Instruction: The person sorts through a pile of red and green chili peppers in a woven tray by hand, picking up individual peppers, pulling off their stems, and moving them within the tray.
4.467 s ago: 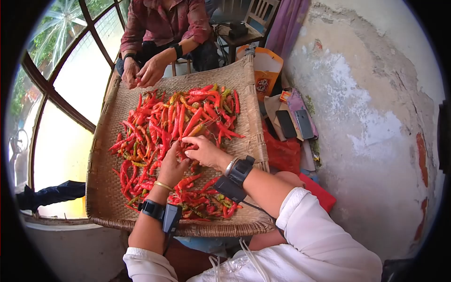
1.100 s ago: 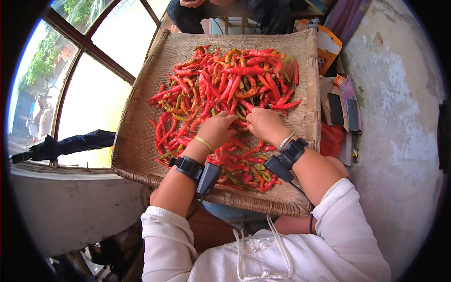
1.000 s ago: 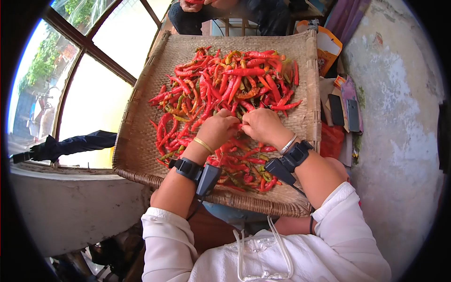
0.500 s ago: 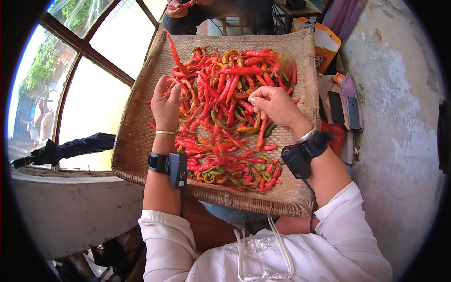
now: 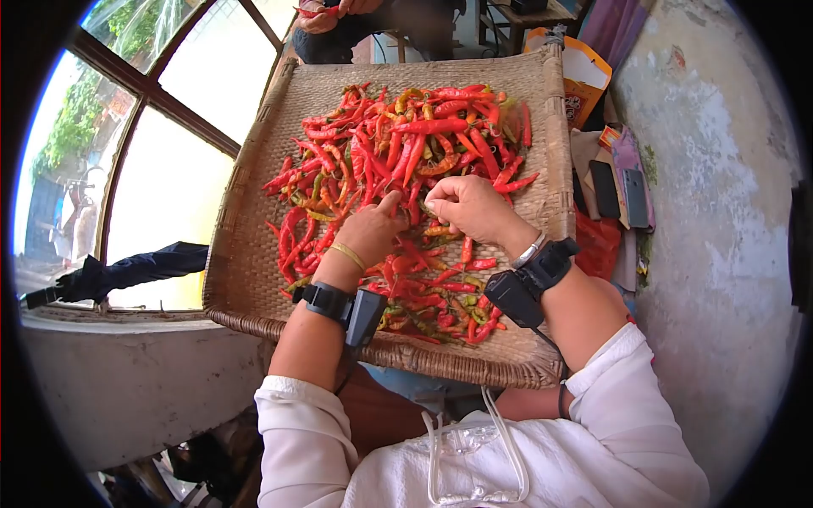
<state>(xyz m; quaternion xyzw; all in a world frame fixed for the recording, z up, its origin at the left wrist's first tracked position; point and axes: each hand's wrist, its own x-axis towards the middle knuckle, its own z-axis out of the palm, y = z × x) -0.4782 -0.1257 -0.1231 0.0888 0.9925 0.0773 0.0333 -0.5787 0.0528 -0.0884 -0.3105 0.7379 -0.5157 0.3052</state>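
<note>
A woven tray (image 5: 246,245) with a raised rim holds a heap of red chili peppers (image 5: 432,126), some of them green or orange. My left hand (image 5: 371,231) reaches over the middle of the heap, its index finger stretched onto the peppers; its other fingers are partly hidden. Just to the right, my right hand (image 5: 474,207) has its thumb and index finger pinched together above the peppers. Whatever that pinch holds, if anything, is too small to make out.
Another person's hands (image 5: 326,17) hold a red pepper beyond the far rim. A dark folded umbrella (image 5: 148,269) lies by the window at left. Phones (image 5: 635,196), an orange bag (image 5: 584,80) and red plastic (image 5: 599,244) are beside a wall at right.
My left hand has moved right and toward me, to the middle of the heap. The long pepper near it is no longer upright. My right hand has shifted slightly left and nearer.
</note>
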